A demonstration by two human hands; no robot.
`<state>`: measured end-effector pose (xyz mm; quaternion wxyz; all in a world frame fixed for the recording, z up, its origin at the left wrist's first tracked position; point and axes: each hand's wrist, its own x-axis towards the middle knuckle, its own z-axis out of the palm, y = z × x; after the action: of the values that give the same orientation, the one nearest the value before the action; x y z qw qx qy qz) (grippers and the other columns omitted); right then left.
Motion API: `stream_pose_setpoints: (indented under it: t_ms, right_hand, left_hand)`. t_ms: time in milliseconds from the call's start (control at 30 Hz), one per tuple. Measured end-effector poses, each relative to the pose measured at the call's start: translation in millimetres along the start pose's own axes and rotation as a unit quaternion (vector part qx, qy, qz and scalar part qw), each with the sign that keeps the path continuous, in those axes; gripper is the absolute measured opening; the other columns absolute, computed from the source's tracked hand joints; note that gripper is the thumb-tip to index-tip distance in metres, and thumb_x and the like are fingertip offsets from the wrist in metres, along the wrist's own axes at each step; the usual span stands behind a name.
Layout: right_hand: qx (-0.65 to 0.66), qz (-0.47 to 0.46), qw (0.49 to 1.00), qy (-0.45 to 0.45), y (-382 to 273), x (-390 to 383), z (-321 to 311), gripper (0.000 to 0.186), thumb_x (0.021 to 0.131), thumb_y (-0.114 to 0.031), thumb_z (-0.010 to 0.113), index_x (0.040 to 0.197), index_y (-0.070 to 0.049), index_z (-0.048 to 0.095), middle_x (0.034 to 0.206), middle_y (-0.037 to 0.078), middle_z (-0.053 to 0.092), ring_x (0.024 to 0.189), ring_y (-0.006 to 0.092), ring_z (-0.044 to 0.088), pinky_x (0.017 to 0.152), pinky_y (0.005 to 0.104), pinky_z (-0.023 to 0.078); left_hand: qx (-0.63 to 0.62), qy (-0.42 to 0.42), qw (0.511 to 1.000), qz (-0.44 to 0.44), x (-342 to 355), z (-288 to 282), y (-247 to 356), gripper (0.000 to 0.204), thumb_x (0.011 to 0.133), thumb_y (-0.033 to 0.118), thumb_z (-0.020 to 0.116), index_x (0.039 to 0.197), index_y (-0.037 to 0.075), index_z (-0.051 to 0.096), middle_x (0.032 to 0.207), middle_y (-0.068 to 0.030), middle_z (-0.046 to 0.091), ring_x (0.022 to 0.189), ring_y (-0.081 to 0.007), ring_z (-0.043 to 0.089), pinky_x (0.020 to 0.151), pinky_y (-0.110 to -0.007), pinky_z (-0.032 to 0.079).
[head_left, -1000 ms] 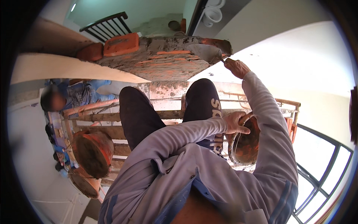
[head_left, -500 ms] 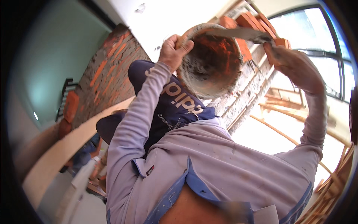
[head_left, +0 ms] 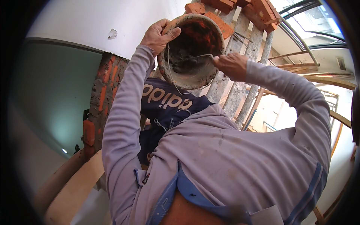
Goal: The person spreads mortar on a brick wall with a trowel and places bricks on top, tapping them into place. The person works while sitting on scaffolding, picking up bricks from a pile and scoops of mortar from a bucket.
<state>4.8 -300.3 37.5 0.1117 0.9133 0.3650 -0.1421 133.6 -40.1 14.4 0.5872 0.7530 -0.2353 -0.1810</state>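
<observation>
A round bucket (head_left: 195, 79), its rim and walls crusted with mortar, tilts so that its mouth faces me. My left hand (head_left: 157, 36) grips its rim at the upper left, thumb over the edge and fingers outside. Wet grey mortar (head_left: 183, 63) lies inside the bucket. Wrapped round the handle of a trowel (head_left: 204, 56), my right hand (head_left: 231, 66) is at the bucket's right side. The trowel's bent metal neck reaches into the bucket; its blade is hard to make out against the mortar. A thin wire bail (head_left: 169, 67) hangs across the bucket's mouth.
Orange bricks (head_left: 258, 15) are piled beyond the bucket on mortar-stained planks (head_left: 240, 45). To the left stands a brick wall face (head_left: 103, 86) smeared with mortar, with a single brick (head_left: 89, 132) near it. Wooden poles (head_left: 300, 67) and a window (head_left: 318, 22) are at right.
My right hand has brought the trowel from above the bucket's right rim down into it. My left hand keeps its hold on the rim. The whole view has shifted.
</observation>
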Motion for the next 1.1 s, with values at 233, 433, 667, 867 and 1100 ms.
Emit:
stream_pose_setpoints:
  t_ms: [233,433,667,867,1100]
  right_hand:
    - [0.223,0.153,0.962,0.043,23.9,37.5,10.3,0.02,0.083,-0.004,0.051,0.099,0.008,0.05,0.077,0.023,0.066,0.071,0.036,0.068,0.058,0.0425,0.054]
    - [0.278,0.018,0.959,-0.057,20.6,17.1,20.1,0.026,0.075,-0.001,0.055,0.1,0.006,0.051,0.074,0.022,0.065,0.075,0.0372,0.067,0.063,0.0431,0.054]
    - [0.228,0.124,0.965,0.025,46.6,14.6,48.4,0.018,0.085,-0.002,0.046,0.102,0.002,0.048,0.07,0.016,0.06,0.06,0.0304,0.062,0.05,0.0419,0.047]
    - [0.253,-0.068,0.965,-0.025,-0.2,6.4,63.3,0.021,0.079,-0.003,0.048,0.098,-0.001,0.056,0.073,0.012,0.063,0.064,0.0229,0.065,0.052,0.0382,0.051]
    - [0.107,0.123,0.986,-0.038,35.8,23.4,-27.5,0.028,0.074,-0.003,0.052,0.099,0.003,0.063,0.076,0.021,0.066,0.074,0.0333,0.068,0.062,0.0434,0.056]
  left_hand:
    - [0.047,0.007,0.999,-0.012,-1.8,4.6,1.4,0.035,0.087,0.039,0.071,0.097,0.007,0.061,0.074,0.0087,0.046,0.068,-0.0033,0.038,0.061,-0.02,0.034]
    - [-0.021,0.065,0.998,0.015,-6.6,1.3,-16.0,0.043,0.082,0.048,0.074,0.087,0.008,0.059,0.068,0.007,0.045,0.062,-0.0056,0.038,0.056,-0.022,0.036]
    - [-0.025,0.07,0.997,0.032,-16.9,16.0,-9.8,0.043,0.081,0.048,0.075,0.083,0.009,0.058,0.067,0.0073,0.044,0.061,-0.0051,0.038,0.054,-0.021,0.035]
    - [-0.002,0.08,0.997,0.02,-24.0,36.1,-6.7,0.041,0.082,0.045,0.074,0.09,0.008,0.059,0.07,0.0083,0.045,0.063,-0.0036,0.039,0.057,-0.02,0.035]
    - [0.032,0.115,0.992,0.031,-19.2,40.5,0.3,0.051,0.077,0.054,0.075,0.079,0.007,0.056,0.063,0.0023,0.048,0.058,-0.0096,0.044,0.054,-0.027,0.042]
